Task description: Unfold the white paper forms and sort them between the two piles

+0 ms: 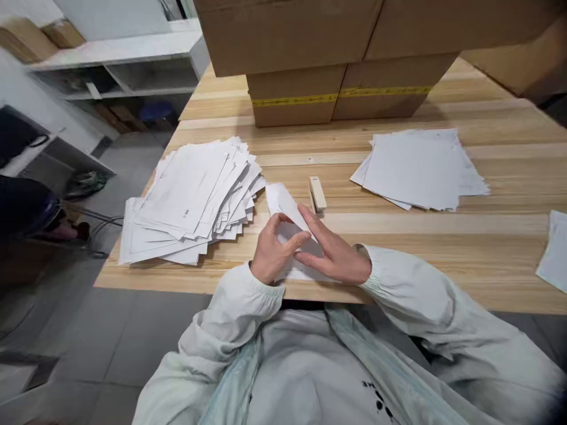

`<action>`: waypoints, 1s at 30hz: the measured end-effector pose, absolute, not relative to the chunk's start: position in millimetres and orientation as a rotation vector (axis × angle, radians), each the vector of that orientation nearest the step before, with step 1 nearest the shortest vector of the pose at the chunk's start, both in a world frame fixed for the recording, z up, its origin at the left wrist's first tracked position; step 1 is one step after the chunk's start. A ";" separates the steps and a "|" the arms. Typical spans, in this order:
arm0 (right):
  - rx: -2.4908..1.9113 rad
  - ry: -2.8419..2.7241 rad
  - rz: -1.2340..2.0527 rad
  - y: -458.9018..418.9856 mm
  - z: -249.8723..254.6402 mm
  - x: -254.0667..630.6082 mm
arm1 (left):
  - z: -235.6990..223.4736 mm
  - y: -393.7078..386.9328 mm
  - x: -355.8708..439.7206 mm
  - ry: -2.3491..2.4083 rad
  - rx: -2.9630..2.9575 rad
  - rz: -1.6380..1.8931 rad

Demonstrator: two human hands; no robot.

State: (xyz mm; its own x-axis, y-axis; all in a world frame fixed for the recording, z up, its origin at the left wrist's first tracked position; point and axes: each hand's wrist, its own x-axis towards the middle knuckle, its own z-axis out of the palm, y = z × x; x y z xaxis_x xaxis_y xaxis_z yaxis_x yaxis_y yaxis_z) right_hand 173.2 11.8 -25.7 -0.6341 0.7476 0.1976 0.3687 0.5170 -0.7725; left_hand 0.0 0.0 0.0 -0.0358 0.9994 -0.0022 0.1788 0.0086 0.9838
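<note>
A white sheet of paper (284, 200) lies near the table's front edge, its far part bent up and over. My left hand (275, 247) grips it from the left, thumb and forefinger curved around the raised part. From the other side my right hand (332, 251) holds the same sheet, its fingers lying along the bent edge. The two thumbs come close together over the paper. Just beyond my right fingertips stands a small cream stapler (317, 193). My palms hide part of the sheet, so I cannot tell whether it is one layer or several.
A fanned pile of printed sheets (190, 195) lies left of my hands, and a smaller paper stack (416, 168) lies to the right. Stacked cardboard boxes (292, 88) block the table's back. Another sheet (554, 251) rests at the far right. White shelving (119, 53) stands beyond the table.
</note>
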 end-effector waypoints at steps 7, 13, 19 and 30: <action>-0.918 -2.221 1.006 12.4 -20.9 176.6 | -5.5 2.7 -2.9 1.359 1.285 1.181; -0.929 -2.209 1.046 12.0 -17.0 176.3 | -3.1 0.0 -4.2 1.253 1.046 1.208; -0.995 -2.113 0.721 14.0 -15.9 181.0 | -3.8 2.6 -9.6 1.195 0.727 1.278; -1.008 -2.015 0.508 19.0 -22.9 184.2 | -9.4 2.9 -16.5 1.271 0.751 1.472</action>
